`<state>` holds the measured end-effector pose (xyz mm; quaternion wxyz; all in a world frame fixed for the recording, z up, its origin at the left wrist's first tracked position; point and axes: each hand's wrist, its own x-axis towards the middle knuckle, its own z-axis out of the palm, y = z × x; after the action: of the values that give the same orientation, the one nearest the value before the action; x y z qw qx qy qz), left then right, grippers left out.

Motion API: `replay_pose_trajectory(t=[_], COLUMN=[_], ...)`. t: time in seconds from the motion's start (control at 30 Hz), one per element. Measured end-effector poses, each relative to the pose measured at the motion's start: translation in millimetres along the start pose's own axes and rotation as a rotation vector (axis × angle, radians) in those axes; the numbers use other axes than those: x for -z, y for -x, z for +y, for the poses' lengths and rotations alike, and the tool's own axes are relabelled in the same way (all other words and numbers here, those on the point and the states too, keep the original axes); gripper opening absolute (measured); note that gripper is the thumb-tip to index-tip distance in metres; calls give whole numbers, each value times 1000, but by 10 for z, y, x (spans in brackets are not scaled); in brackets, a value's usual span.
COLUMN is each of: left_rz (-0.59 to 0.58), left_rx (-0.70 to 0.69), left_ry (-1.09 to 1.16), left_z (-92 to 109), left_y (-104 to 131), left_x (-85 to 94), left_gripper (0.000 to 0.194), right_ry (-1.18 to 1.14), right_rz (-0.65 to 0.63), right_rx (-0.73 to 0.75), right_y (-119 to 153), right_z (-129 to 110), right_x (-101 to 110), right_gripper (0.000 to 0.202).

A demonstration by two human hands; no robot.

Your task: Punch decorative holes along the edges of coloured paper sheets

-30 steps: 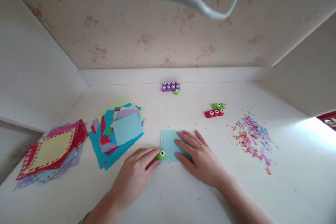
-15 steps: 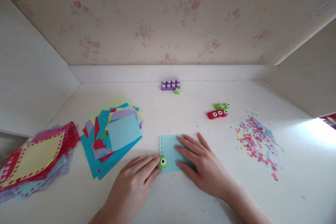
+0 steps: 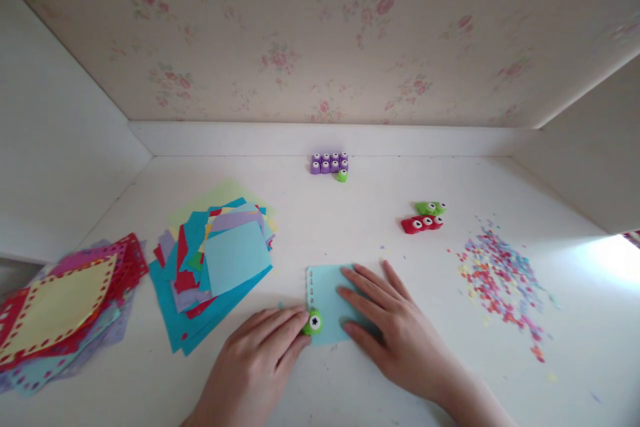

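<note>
The table bears a light-blue sheet, 2 paper piles and confetti.

Desk: smooth, low sheen. Green punch: glossy plastic. Light-blue sheet: matt paper. Purple punches, desk's back edge: shiny plastic. Sheet stack, nearer left edge: matt paper.

Right part of pale blue sheet hidden under right hand; green punch at sheet's left edge, part-covered by left hand; right forearm cut off below sheet; far left of sheet, punched-paper pile cropped by frame; right of sheet, confetti shapes too small to tell.
</note>
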<state>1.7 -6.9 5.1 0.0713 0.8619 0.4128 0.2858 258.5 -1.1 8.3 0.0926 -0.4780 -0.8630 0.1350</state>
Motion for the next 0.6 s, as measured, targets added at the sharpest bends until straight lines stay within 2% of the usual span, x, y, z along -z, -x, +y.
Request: replay_pose_trajectory(t=[0.27,0.4,0.6], left_rz=[-50,-43,-23], left_rx=[35,111,265], left_ry=[3,74,296], left_z=[-50,-30,39], left_y=[70,50,-64], left_x=[-39,32,119], left_gripper=[25,29,17], right_ry=[1,-6,-1], right_rz=[7,25,13], right_rx=[5,8,10], right_y=[0,4,15], right_z=[-2,2,18], right_x=[5,-3,-3], right_gripper=[41,41,41])
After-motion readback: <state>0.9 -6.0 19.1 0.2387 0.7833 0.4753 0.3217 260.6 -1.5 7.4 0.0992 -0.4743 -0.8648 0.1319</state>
